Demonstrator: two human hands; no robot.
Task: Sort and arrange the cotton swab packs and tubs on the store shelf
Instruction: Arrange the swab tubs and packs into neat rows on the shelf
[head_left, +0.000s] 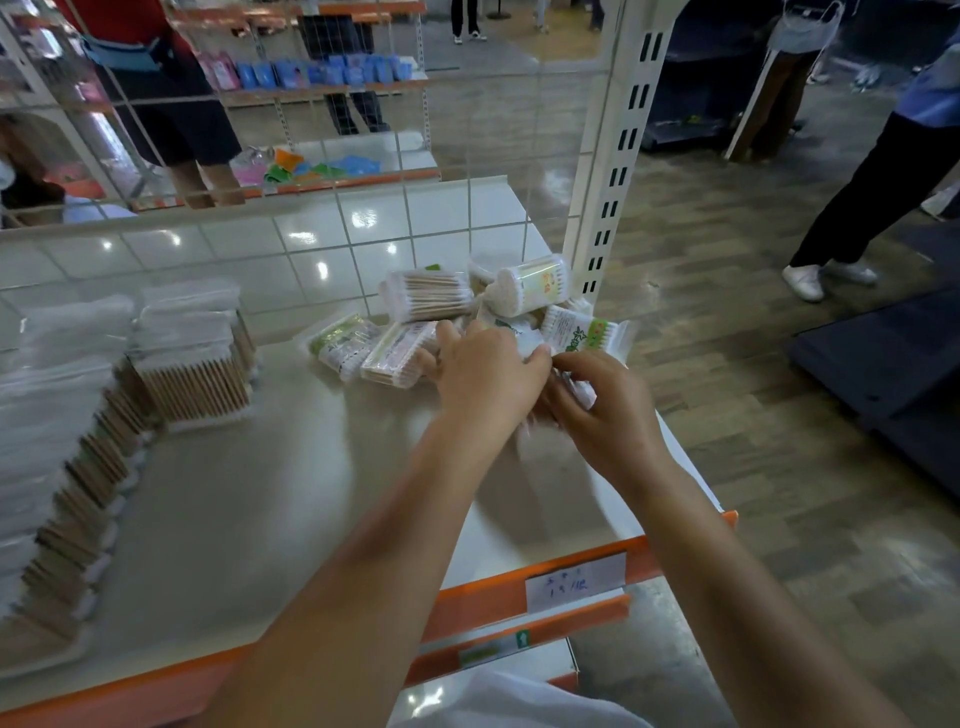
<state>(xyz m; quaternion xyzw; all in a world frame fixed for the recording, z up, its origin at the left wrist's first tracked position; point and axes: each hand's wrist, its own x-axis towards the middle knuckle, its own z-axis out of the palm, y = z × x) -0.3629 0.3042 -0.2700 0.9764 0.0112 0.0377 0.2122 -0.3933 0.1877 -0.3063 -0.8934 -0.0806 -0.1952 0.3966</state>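
Head view looks down on the store shelf (291, 493), a pale metal deck with an orange front lip and a wire grid at its back, and it is the largest thing in sight. Along its left side stand the stacked flat packs (67, 457) of wooden-stemmed cotton swabs, stepped in neat rows with their stems facing the aisle, which reads as the sorted part of the job. A shorter stack (192, 358) sits just beside them, nearer the grid, squared up the same way.

At the far right corner, against the slotted upright post (618, 171), lies the unsorted heap (467, 317): bagged packs and tubs tumbled over each other, probably dumped there to be worked through. Two round tubs lie on their sides on top, a clear tub (426, 299) showing its wooden stems and a white tub (530, 286) resting near the post. Lower down, a green-printed pack (582, 330) and two flat packs (374, 348) slant off the pile toward the open deck.

Both arms reach into the near edge of that heap. The left hand (488, 371) lies knuckles-up over the packs with its fingers curled down into them; whether it grips one I cannot tell. The right hand (597, 405) pinches a small white pack (584, 389) between thumb and fingers, low at the heap's edge, seemingly to draw it free for sorting. A paper price tag (574, 582) sits on the orange lip below.
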